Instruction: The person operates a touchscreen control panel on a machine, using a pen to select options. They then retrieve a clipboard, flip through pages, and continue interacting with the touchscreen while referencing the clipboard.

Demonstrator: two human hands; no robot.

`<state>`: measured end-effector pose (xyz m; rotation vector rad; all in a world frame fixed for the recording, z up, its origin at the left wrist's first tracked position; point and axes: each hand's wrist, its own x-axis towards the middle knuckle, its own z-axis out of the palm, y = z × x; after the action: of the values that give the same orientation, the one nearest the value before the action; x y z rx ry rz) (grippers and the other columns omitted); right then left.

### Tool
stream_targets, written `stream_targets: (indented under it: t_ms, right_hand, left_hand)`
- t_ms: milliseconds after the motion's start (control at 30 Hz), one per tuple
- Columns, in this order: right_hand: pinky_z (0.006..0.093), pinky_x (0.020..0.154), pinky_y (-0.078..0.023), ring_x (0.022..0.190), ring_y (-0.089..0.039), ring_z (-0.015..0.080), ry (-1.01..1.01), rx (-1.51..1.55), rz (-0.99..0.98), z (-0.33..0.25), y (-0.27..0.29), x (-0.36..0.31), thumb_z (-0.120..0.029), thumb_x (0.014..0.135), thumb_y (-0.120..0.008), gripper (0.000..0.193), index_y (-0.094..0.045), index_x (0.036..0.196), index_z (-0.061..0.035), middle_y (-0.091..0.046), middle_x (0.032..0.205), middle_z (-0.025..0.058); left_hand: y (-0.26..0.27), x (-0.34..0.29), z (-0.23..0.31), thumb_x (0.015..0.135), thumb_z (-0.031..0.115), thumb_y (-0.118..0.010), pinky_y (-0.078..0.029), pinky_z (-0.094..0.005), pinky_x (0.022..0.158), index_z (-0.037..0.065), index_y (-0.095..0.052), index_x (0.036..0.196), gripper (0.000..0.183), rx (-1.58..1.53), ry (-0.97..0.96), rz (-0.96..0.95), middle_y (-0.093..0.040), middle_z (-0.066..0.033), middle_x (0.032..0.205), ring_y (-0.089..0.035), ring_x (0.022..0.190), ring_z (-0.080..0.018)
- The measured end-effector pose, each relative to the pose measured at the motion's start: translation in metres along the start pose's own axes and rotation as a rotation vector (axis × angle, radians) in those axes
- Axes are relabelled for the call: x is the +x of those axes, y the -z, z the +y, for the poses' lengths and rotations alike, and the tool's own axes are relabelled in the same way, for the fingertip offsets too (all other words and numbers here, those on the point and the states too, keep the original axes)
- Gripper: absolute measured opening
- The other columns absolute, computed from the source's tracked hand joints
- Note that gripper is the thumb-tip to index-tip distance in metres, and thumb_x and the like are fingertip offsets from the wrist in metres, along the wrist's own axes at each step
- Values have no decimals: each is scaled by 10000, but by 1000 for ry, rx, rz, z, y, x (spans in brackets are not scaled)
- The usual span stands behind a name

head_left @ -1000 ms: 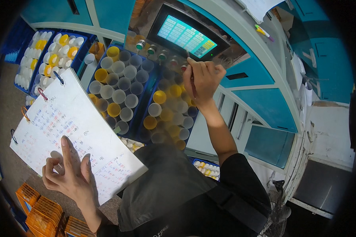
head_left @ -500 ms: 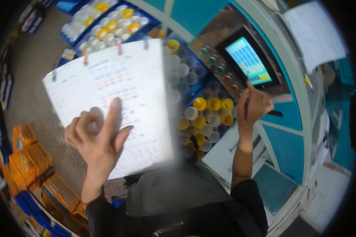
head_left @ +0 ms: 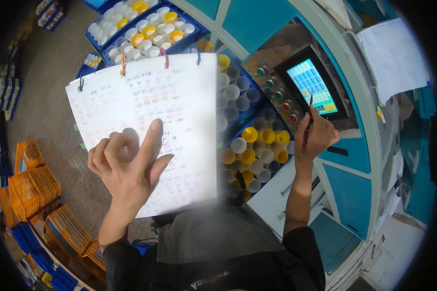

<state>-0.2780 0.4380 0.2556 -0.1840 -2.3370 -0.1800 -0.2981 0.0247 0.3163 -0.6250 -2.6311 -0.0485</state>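
Where it lies before me, left of the machine, the ring-bound sheaf of paper (head_left: 199, 145) shows a white top page crowded with handwriting. Most of the lines are blue and reddish, set in uneven columns, with a fainter reddish block at the near end and a bare strip down the right side. Coloured rings (head_left: 165, 59) run through its far edge: blue at each end, orange and red between.

My left hand (head_left: 126, 167) is over the middle of the page, holding nothing, index finger stretched out with its tip on the writing, thumb spread away, the other fingers loosely curled. My right hand (head_left: 317, 136) is closed around a slim dark-red pen (head_left: 305, 140), whose tip points to the lit screen (head_left: 308, 80); whether it touches the glass I can't tell.

The screen glows blue and pale green, with yellow keys at its near end, in a black frame. Left of it runs a row of round buttons (head_left: 278, 94), three green, then two red. Between the paper and the machine (head_left: 347, 194) stand yellow and whitish cups (head_left: 247, 156). Orange baskets (head_left: 33, 194) sit farther left.
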Motion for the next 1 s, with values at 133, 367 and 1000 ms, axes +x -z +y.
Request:
stream_targets:
  t_ms: [133, 367, 1000]
  right_hand:
    - [420, 931, -290, 969, -609, 151, 12, 36, -1, -3, 0, 1, -217, 968, -718, 255, -773, 1196, -118, -740, 937, -18]
    - [423, 925, -295, 979, -617, 176, 0, 87, -21, -8, -2, 3, -256, 967, -749, 302, -759, 1232, -110, -738, 953, -6]
    - [388, 930, -290, 887, -604, 147, -8, 92, 13, -13, -19, 15, -201, 980, -706, 200, -776, 1140, -102, -749, 920, -17]
  left_hand:
    - [0, 0, -1, 911, 679, -678, -255, -523, 1087, 373, -693, 1421, 595, 3, -3, 0, -483, -63, 1164, -403, 1194, -305]
    - [-1, -4, -3, 911, 689, -671, -238, -540, 1107, 360, -682, 1439, 622, 22, -7, -30, -482, -72, 1172, -391, 1222, -316]
    - [-2, -9, -8, 892, 696, -688, -236, -547, 1160, 347, -651, 1477, 682, 41, 22, -93, -438, -92, 1278, -316, 1304, -340]
